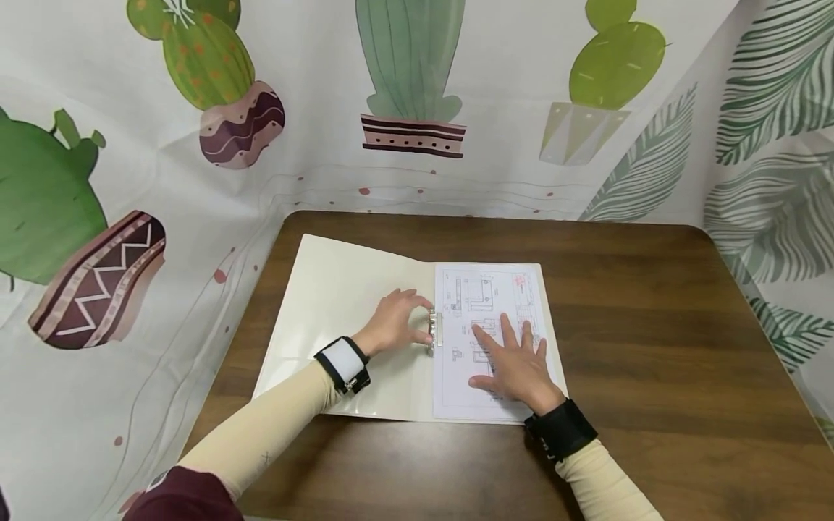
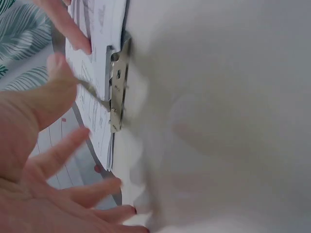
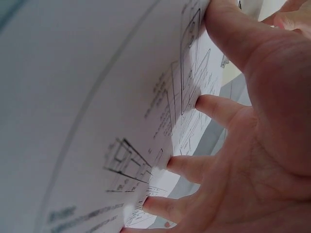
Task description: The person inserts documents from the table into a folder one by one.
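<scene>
A cream folder [image 1: 345, 282] lies spread open on the table, with a stack of printed drawing sheets [image 1: 482, 401] on its right side. A metal clip [image 2: 118, 90] sits at the fold along the sheets' left edge. My left hand [image 1: 391, 322] is over the clip, fingers spread. In the left wrist view its thumb tip meets the clip's raised lever [image 2: 92, 94], while the other fingers extend loosely. My right hand [image 1: 517, 365] rests on the sheets with fingers spread, fingertips on the printed drawings in the right wrist view.
The brown wooden table [image 1: 664, 347] reaches well to the right of the folder. Behind and to the left hangs a white cloth [image 1: 313, 94] printed with cacti; leaf-patterned fabric [image 1: 769, 210] hangs at the right.
</scene>
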Motion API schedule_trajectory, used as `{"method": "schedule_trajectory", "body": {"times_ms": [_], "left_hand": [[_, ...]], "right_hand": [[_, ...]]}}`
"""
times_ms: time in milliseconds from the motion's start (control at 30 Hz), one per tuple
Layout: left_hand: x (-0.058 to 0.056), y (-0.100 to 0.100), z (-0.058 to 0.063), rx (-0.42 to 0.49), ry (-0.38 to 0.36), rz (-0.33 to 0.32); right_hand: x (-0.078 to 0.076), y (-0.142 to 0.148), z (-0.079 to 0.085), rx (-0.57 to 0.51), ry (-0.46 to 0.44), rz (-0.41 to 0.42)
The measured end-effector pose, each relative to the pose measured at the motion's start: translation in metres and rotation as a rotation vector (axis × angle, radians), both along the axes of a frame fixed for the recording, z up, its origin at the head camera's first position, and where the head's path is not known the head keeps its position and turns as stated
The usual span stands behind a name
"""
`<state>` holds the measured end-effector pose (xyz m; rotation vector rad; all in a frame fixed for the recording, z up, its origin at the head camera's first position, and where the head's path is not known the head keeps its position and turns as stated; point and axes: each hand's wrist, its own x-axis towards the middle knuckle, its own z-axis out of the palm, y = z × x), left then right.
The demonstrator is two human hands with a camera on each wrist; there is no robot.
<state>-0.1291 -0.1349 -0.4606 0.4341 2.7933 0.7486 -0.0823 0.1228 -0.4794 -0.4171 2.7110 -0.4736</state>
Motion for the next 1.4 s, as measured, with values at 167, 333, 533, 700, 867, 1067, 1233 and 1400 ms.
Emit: {"method": "schedule_trajectory", "body": {"times_ms": [167, 333, 533, 700, 867, 1067, 1233, 1400], "left_hand": [[-0.006, 0.005, 0.005, -0.121, -0.113, 0.069], [-0.005, 0.008, 0.002, -0.172, -0.126, 0.078], [-0.004, 0.01, -0.008, -0.206, -0.093, 0.079], [-0.004, 0.011, -0.012, -0.203, -0.07, 0.082], [-0.001, 0.011, -0.015, -0.191, -0.063, 0.087], [0.0, 0.009, -0.018, -0.196, -0.057, 0.075], [-0.001, 0.005, -0.022, -0.205, -0.06, 0.062], [0.001, -0.001, -0.027, -0.193, -0.081, 0.049]], "right_hand": [[-0.001, -0.001, -0.001, -0.003, 0.002, 0.005], [-0.003, -0.002, -0.001, 0.003, 0.006, 0.007], [-0.005, -0.002, 0.003, 0.012, 0.014, 0.006], [-0.005, -0.001, 0.001, 0.016, 0.005, 0.002], [-0.006, 0.0, 0.0, 0.017, 0.006, 0.003], [-0.006, 0.0, 0.0, 0.018, 0.011, 0.006], [-0.006, 0.0, -0.003, 0.019, 0.006, 0.002], [-0.004, -0.002, -0.005, 0.021, 0.001, 0.009]]}}
